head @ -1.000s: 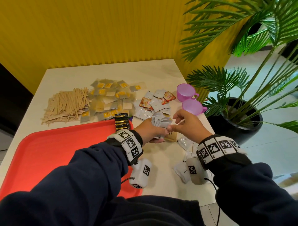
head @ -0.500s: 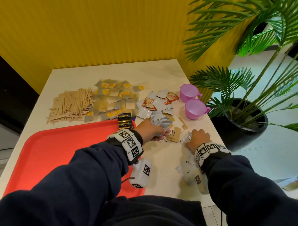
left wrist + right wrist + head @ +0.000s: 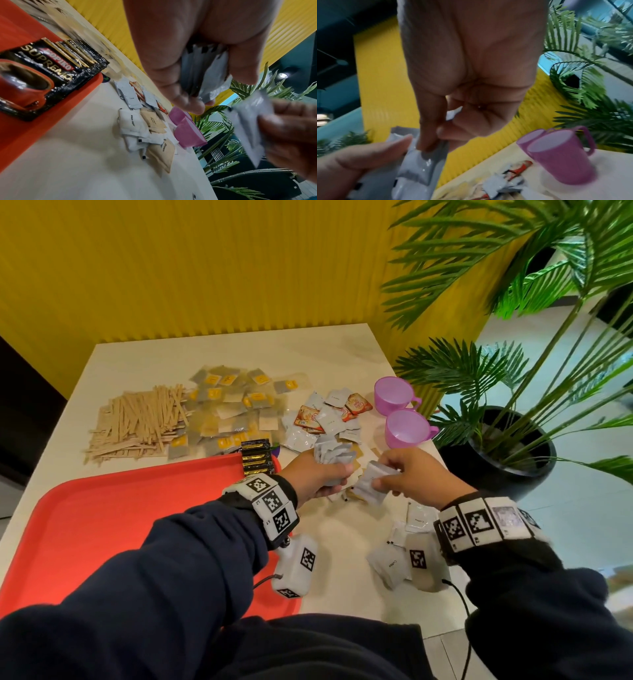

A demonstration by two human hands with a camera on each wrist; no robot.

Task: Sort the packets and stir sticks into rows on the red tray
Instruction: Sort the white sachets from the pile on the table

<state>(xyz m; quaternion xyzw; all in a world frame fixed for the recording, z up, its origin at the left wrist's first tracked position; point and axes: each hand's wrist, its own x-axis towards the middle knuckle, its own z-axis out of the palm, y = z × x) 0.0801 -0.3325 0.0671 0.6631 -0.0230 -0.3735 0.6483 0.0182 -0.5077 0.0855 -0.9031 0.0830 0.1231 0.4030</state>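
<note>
My left hand (image 3: 317, 477) grips a bunch of grey packets (image 3: 334, 455) just right of the red tray (image 3: 113, 518); the same bunch (image 3: 205, 75) shows between its fingers in the left wrist view. My right hand (image 3: 407, 474) pinches one grey packet (image 3: 371, 482) close beside the bunch; that packet (image 3: 419, 166) hangs below its thumb in the right wrist view. A row of black coffee sachets (image 3: 257, 457) lies at the tray's far right corner. Wooden stir sticks (image 3: 137, 422) are heaped behind the tray. Yellow-labelled packets (image 3: 233, 409) and mixed white, orange and brown packets (image 3: 325, 419) cover the table beyond.
Two purple cups (image 3: 400, 412) stand near the table's right edge. More white packets (image 3: 407, 535) lie near the front edge under my right wrist. A potted palm (image 3: 496, 446) stands right of the table. A yellow ribbed wall (image 3: 205, 268) backs it.
My right hand went down to the packets near the table's front edge, took one grey packet and carried it up toward the bunch in my left hand. The left hand stayed put.
</note>
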